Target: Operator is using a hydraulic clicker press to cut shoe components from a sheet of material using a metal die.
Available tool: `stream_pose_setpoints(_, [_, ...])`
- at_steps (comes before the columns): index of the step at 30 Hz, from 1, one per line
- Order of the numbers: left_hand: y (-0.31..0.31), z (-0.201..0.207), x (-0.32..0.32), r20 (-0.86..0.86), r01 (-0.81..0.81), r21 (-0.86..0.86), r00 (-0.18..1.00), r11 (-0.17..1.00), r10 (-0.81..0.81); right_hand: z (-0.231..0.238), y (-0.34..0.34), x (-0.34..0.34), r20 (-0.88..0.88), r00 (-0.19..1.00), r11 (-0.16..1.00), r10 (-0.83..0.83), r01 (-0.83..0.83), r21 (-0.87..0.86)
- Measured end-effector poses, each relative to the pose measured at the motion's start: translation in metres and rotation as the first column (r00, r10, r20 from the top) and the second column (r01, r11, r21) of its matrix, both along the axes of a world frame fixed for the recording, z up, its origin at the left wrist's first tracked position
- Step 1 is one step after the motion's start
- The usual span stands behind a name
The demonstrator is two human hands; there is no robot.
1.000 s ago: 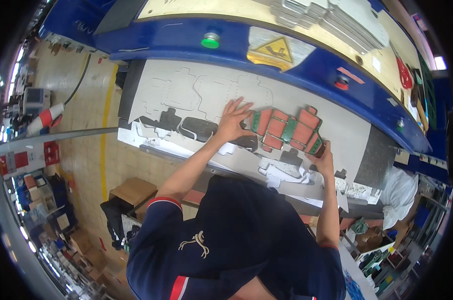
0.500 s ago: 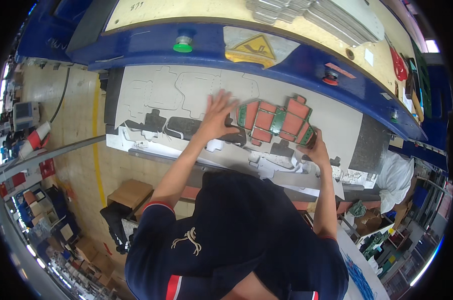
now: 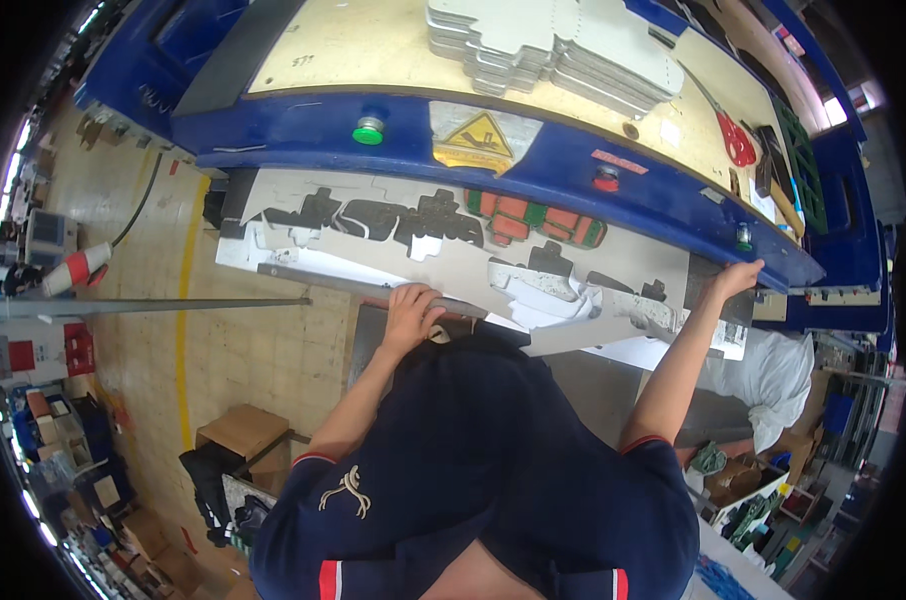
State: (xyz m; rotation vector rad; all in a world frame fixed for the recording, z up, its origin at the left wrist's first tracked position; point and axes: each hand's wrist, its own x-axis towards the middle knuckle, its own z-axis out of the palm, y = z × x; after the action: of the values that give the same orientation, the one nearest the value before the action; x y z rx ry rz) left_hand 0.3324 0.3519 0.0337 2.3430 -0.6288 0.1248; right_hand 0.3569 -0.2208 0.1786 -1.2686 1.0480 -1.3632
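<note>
A cutting die with red foam pads and a green frame lies on a grey cardboard sheet, partly covered by the blue press beam. Dark die-shaped openings show along the near part of the sheet. My left hand is at the front edge of the press table, fingers curled over it. Over on the right, my right hand has its fingers closed at the lower edge of the blue beam, below a small green button. Neither hand touches the die.
Stacked grey cut card pieces sit on top of the beam, with red-handled scissors to their right. A green button and a red one face me. White scrap sheets lie near the table's front.
Both hands have left the die: the left came back to the table's front edge, the right went out to the beam's right end. The beam now covers part of the die.
</note>
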Motion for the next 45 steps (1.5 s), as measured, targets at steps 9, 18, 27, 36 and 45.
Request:
stream_pose_setpoints(9, [-0.034,0.005,0.046,0.072,-0.139,-0.026,0.988,0.990,0.140,0.048,0.024,0.055,-0.044,0.941,0.910,-0.335,0.335,0.246])
stream_pose_setpoints(18, [-0.040,0.033,0.063,0.119,-0.077,0.014,0.990,0.997,0.075,-0.058,0.140,-0.052,-0.577,0.659,0.778,0.483,-0.625,-0.063])
stream_pose_setpoints(27, [-0.050,0.042,0.055,0.027,-0.112,0.197,0.994,0.974,0.109,-0.083,0.255,-0.059,-0.964,0.185,0.220,0.190,-0.965,-0.142])
stream_pose_setpoints(36, [-0.052,0.041,0.056,0.014,-0.130,0.191,0.991,0.973,0.130,-0.079,0.264,-0.050,-0.984,0.078,0.287,0.158,-0.957,-0.030])
stream_pose_setpoints(45, [-0.050,0.036,0.055,0.056,-0.123,0.134,0.992,0.983,0.117,-0.086,0.267,-0.050,-0.989,0.065,0.312,0.134,-0.950,-0.020])
